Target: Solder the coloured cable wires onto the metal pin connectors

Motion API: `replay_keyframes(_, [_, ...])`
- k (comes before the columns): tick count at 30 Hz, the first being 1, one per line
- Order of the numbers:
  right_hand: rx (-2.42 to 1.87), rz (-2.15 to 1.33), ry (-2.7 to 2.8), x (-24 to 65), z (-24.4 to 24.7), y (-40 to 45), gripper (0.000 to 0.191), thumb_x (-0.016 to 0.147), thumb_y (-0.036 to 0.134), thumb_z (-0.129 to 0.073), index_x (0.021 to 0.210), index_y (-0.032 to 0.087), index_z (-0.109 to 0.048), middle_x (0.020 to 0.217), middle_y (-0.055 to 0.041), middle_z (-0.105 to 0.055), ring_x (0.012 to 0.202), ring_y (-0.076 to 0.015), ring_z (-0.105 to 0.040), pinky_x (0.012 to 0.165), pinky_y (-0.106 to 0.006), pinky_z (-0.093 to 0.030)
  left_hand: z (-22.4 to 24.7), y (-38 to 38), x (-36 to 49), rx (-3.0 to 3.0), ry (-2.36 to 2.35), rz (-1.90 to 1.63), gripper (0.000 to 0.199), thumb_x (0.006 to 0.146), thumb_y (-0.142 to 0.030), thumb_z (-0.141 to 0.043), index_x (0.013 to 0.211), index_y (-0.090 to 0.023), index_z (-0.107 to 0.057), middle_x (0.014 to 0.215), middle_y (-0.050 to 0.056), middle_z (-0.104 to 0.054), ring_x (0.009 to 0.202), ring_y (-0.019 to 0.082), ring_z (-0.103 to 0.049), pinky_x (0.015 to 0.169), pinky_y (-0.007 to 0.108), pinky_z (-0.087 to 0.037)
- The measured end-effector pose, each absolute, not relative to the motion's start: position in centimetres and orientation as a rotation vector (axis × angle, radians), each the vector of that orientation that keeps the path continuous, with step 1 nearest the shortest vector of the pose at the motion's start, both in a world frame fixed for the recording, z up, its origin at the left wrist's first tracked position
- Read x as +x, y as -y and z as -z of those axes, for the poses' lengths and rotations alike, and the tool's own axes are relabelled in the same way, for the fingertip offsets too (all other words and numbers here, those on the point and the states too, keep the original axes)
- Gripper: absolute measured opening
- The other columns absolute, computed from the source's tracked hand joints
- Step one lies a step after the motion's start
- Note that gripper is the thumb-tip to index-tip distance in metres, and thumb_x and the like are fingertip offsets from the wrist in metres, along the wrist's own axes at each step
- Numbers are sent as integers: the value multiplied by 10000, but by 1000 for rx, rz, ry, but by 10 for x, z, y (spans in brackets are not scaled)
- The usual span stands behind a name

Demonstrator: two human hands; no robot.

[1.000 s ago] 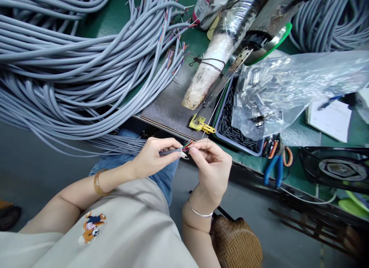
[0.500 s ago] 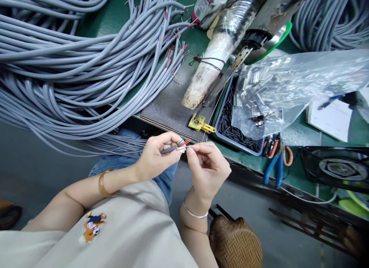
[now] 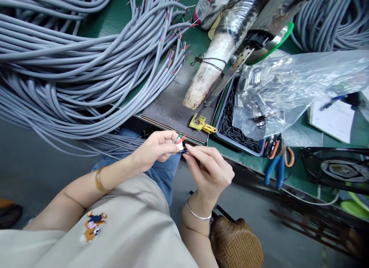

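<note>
Between finger and thumb, my left hand (image 3: 157,149) pinches the end of a grey cable, where thin coloured wires (image 3: 181,139) and a bit of white material (image 3: 180,145) stick out. My right hand (image 3: 209,166) is right beside it, its thumb and forefinger closed around the tip of a dark wire at the cable end. Both hands are just off the table's front edge, above my lap. A yellow-handled tool (image 3: 206,126) lies on the dark board (image 3: 170,103) behind them.
Bundled grey cables (image 3: 86,68) cover the left. A wrapped tube (image 3: 207,72) slants over the board. Right of it are a tray of black pieces (image 3: 239,139), a plastic bag (image 3: 276,95), blue-handled pliers (image 3: 275,170) and a black fan (image 3: 340,168). A woven stool (image 3: 238,245) stands below.
My right hand has shifted slightly right and down, and its fingers are straighter. The cable end has turned in my left hand, and a dark wire now shows between the hands.
</note>
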State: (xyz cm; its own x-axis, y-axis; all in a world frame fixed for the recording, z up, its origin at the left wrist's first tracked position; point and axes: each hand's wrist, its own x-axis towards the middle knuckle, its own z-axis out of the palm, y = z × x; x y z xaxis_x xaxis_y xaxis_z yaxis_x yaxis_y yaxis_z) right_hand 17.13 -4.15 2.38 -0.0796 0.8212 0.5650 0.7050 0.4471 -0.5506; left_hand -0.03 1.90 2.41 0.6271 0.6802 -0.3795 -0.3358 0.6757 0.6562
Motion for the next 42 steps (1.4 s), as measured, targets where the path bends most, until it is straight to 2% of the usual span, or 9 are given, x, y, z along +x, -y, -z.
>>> replay_keyframes(7, [-1313, -116, 1456, 168, -25, 41, 109, 945, 161, -651, 899, 237, -713, 722, 17, -693, 636, -123, -663, 585, -259, -510, -22, -16, 1, 668, -701, -686, 241, 743, -263, -751, 736, -167, -530, 591, -87, -387, 486, 20, -220, 448, 180, -136])
replay_keyframes(13, [-1512, -527, 1456, 164, -34, 42, 203, 996, 353, -595, 958, 210, -734, 654, 26, -664, 515, -103, -574, 489, -243, -417, -27, -10, 2, 1016, -750, -842, 140, 748, -194, -712, 738, -153, -579, 690, -30, -538, 600, 63, -440, 574, 197, -371])
replay_keyframes(18, [-1547, -453, 1688, 159, -34, 44, 263, 964, 254, -628, 706, 203, -634, 549, 68, -546, 445, -56, -421, 473, -229, -337, -25, -8, 2, 1046, -737, -862, 144, 772, -198, -705, 732, -152, -575, 673, -35, -519, 585, 59, -415, 539, 191, -335])
replay_keyframes(23, [-1412, -195, 1638, 177, -58, 59, 182, 957, 277, -620, 791, 237, -683, 563, 56, -589, 446, -93, -482, 472, -256, -365, -20, -13, -4, 742, -750, -816, 254, 768, -268, -762, 743, -174, -527, 612, -80, -449, 477, 25, -251, 442, 180, -190])
replay_keyframes(28, [-1743, -97, 2007, 232, -93, 64, 113, 961, 257, -632, 917, 263, -736, 651, 33, -695, 453, -110, -525, 505, -287, -398, -17, -12, -8, 807, -779, -703, 199, 739, -214, -764, 721, -157, -575, 627, -54, -499, 511, 37, -336, 475, 173, -239])
replay_keyframes(30, [-2014, 142, 2046, 260, -96, 52, 186, 977, 311, -606, 856, 241, -728, 618, 11, -658, 484, -127, -518, 527, -305, -356, -16, -11, -6, 833, -776, -670, 190, 734, -210, -763, 722, -154, -582, 632, -46, -514, 524, 44, -362, 489, 173, -257])
replay_keyframes(33, [-2322, 412, 1904, 298, -87, 13, 232, 949, 241, -594, 729, 208, -659, 601, -26, -601, 566, -159, -517, 576, -328, -303, -15, -9, -2, 854, -767, -650, 192, 734, -212, -760, 719, -151, -579, 623, -48, -506, 526, 43, -344, 499, 173, -257])
replay_keyframes(39, [-2160, 257, 1800, 341, -61, -95, 126, 974, 201, -557, 914, 196, -668, 1021, -86, -711, 1003, -234, -653, 873, -369, -484, -21, -5, 2, 879, -811, -631, 239, 708, -253, -784, 694, -152, -568, 622, -49, -503, 535, 48, -357, 506, 173, -279])
replay_keyframes(42, [-2061, 92, 1799, 351, -49, -125, 189, 976, 235, -529, 977, 135, -689, 1137, -102, -692, 1058, -167, -661, 910, -273, -489, -23, -4, 0, 867, -823, -626, 260, 697, -263, -788, 686, -155, -552, 605, -55, -485, 529, 45, -338, 490, 168, -246])
